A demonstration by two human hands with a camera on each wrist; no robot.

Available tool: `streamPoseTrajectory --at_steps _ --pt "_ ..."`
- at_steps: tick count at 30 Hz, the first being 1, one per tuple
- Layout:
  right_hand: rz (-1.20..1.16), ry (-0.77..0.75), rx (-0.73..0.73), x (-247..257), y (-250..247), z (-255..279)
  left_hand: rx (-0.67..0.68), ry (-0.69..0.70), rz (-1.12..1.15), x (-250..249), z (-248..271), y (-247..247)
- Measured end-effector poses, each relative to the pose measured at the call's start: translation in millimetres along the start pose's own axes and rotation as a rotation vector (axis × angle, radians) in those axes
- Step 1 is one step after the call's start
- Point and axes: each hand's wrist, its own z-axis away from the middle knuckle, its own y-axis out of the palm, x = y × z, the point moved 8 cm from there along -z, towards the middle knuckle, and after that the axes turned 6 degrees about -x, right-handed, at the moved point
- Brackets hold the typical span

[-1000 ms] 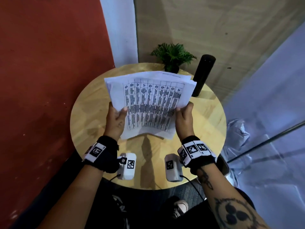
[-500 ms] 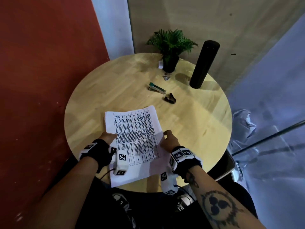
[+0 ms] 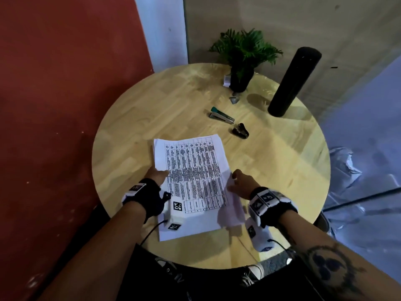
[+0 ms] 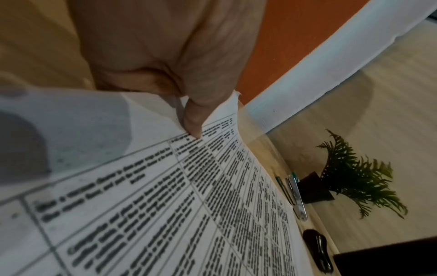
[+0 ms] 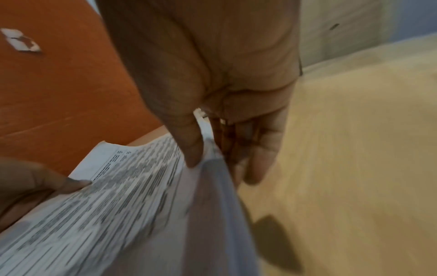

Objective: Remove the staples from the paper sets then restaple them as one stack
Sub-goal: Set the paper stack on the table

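The printed paper stack point(image 3: 195, 177) lies on the round wooden table point(image 3: 271, 170), near its front edge. My left hand point(image 3: 159, 173) pinches the stack's left edge, thumb point(image 4: 194, 121) on top of the printed sheet point(image 4: 189, 205). My right hand point(image 3: 235, 178) pinches the right edge, thumb point(image 5: 190, 147) above and fingers point(image 5: 260, 158) underneath the paper point(image 5: 118, 205). A green-ended stapler point(image 3: 221, 117) and a black staple remover point(image 3: 240, 131) lie beyond the stack, apart from both hands. The same stapler point(image 4: 296, 196) and remover point(image 4: 318, 248) show in the left wrist view.
A potted green plant point(image 3: 243, 61) and a tall black cylinder point(image 3: 293, 83) stand at the table's far side. A small metal piece point(image 3: 234, 99) lies in front of the pot. A red wall point(image 3: 54, 105) is to the left.
The stack was held up in the air a second ago; both hands have brought it down flat onto the table's near side. Since half a second ago it has barely shifted.
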Motion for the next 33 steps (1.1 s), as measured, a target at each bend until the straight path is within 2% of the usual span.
streamPoseTrajectory --at_steps 2,4,5,8,9,11,12,13,16,18,21,24,26,28,31,33 --pt "0.249 -0.034 0.119 7.0 -11.8 -13.5 -0.038 0.032 -0.007 -2.7 2.2 -0.5" --pt "0.396 -0.074 0.142 20.9 -34.0 -38.7 -0.092 0.058 -0.003 -4.5 7.4 -0.2" --pt "0.343 -0.091 0.079 33.3 -49.9 -57.0 -0.109 0.073 -0.001 -5.6 9.4 0.3" --pt "-0.193 -0.117 -0.260 74.1 -102.3 -104.1 -0.113 0.104 0.025 -4.9 9.4 4.0" --pt "-0.372 -0.091 -0.314 80.6 -112.3 -116.3 -0.105 0.100 0.034 -4.2 8.9 4.8" --pt "-0.613 -0.023 -0.294 88.7 -116.1 -137.8 -0.106 0.088 0.035 -1.6 5.8 6.5" --pt "-0.634 0.014 -0.276 88.4 -111.9 -149.2 -0.108 0.067 0.033 1.1 4.3 7.2" --pt "-0.545 0.038 -0.251 86.2 -109.7 -154.9 -0.110 0.040 0.027 3.1 5.6 7.5" --pt "0.019 0.003 -0.205 82.4 -105.6 -161.6 -0.117 0.033 0.013 5.6 6.0 8.5" --pt "0.153 -0.049 -0.209 83.7 -106.7 -161.2 -0.114 0.038 0.020 6.5 4.1 8.1" --pt "0.221 -0.085 -0.244 82.7 -110.9 -161.1 -0.114 0.014 0.009 6.2 5.8 7.0" --pt "0.180 -0.059 -0.250 76.0 -112.5 -160.1 -0.113 0.031 -0.001 3.0 8.2 6.0" --pt "0.162 -0.001 -0.199 68.6 -106.5 -159.4 -0.108 0.025 -0.006 2.6 9.3 5.9" --pt "-0.036 0.040 -0.194 61.7 -100.1 -161.3 -0.106 0.019 -0.004 1.8 11.5 5.7" --pt "-0.487 0.086 -0.383 52.5 -115.3 -154.8 -0.097 0.015 0.001 -0.2 14.6 7.3" --pt "-0.734 0.066 -0.360 55.2 -122.5 -151.6 -0.085 0.006 0.013 -0.2 14.8 6.7"
